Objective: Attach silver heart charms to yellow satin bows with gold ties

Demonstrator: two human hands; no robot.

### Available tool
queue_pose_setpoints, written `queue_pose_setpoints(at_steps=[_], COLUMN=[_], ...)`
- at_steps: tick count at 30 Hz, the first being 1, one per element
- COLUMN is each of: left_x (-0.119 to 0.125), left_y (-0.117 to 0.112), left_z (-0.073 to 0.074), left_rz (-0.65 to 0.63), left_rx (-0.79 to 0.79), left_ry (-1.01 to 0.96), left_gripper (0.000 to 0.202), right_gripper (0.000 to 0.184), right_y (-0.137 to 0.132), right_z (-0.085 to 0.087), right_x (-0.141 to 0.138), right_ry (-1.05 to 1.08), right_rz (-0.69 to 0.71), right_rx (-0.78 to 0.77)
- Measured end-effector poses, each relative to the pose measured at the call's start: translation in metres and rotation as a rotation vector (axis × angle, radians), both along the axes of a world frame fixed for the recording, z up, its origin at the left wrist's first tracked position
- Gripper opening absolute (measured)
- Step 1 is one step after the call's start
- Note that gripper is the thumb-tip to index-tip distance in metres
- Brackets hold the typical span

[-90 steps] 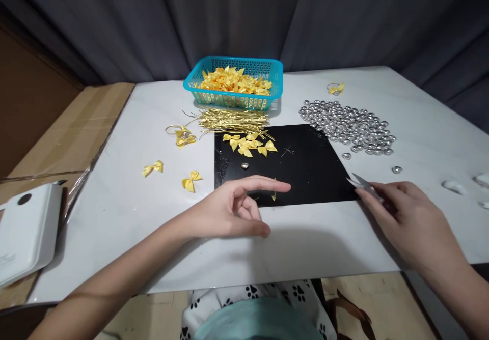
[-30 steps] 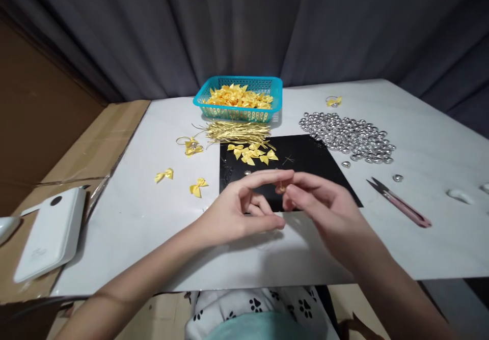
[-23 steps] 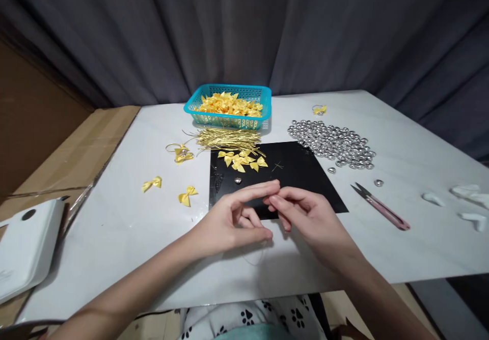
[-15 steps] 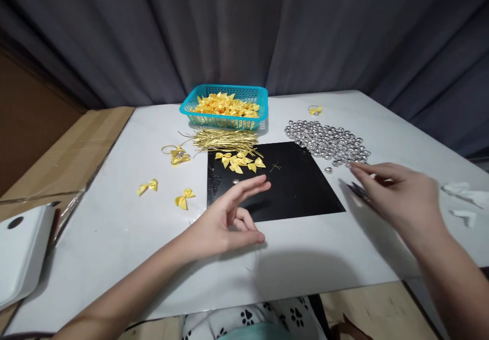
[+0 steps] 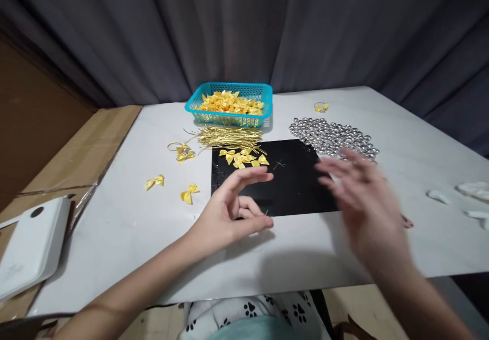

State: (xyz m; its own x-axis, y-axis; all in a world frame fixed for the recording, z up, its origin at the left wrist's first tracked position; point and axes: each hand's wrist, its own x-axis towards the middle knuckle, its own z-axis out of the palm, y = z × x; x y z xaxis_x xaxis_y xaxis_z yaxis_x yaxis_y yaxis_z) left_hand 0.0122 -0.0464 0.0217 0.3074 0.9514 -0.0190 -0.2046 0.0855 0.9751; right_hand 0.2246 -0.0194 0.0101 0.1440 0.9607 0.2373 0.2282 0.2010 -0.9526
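Hands are seen low over a white tabletop, well apart from each other. The left hand is rested on its side at the near edge of a black square mat, with the forefinger stretched out over the mat, the thumb laid flat below it and the other fingers curled in; nothing is seen to be gripped. A tiny gold sliver of wire is found on the mat just beside the thumb tip, though contact cannot be told. The right hand is blurred, held above the mat's right edge with fingers spread and slack and nothing in it. Only the pink handle end of a pair of thread snips is shown, just beside that hand's far side. Small yellow satin bows are clustered at the mat's far left corner, with a bundle of gold wire ties behind them and a teal plastic basket of more bows beyond. A heap of silver beads is spread beyond the right hand's fingertips.
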Motion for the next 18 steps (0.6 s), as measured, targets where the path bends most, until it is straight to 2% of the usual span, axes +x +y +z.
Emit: queue_pose_setpoints(at_steps=[1, 3, 5, 8, 12, 15, 18], left_x=[0.002, 0.005, 0.005, 0.002, -0.001, -0.003, -0.006], left_y=[-0.001, -0.003, -0.004, -0.004, -0.001, 0.001, 0.003], left_z=[0.002, 0.005, 0.007, 0.008, 0.004, -0.001, -0.004], left_rz=[0.029, 0.107, 0.202, 0.333, 0.431, 0.481, 0.514], left_rx=[0.01, 0.03, 0.054, 0.088, 0.107, 0.1, 0.064], left_ry=[-0.018, -0.038, -0.038, -0.036, -0.061, -0.075, -0.09], left_gripper=[0.055, 0.051, 0.047, 0.044, 0.041, 0.038, 0.036], right_gripper=[0.035, 0.04, 0.046, 0.043, 0.03, 0.024, 0.023], right_y=[-0.009, -0.021, -0.027, -0.028, -0.029, -0.03, -0.029], right_z=[0.001, 0.004, 0.007, 0.007, 0.003, 0.002, 0.005], right_x=[-0.019, -0.051, -0.07, -0.08, -0.076, -0.073, -0.069], right_ry=[0.066, 0.443, 0.652, 0.745, 0.633, 0.403, 0.144], right_rz=[0.159, 0.508, 0.647, 0.662, 0.634, 0.579, 0.478], right_rx=[-0.094, -0.423, -0.638, -0.772, -0.777, -0.669, -0.465])
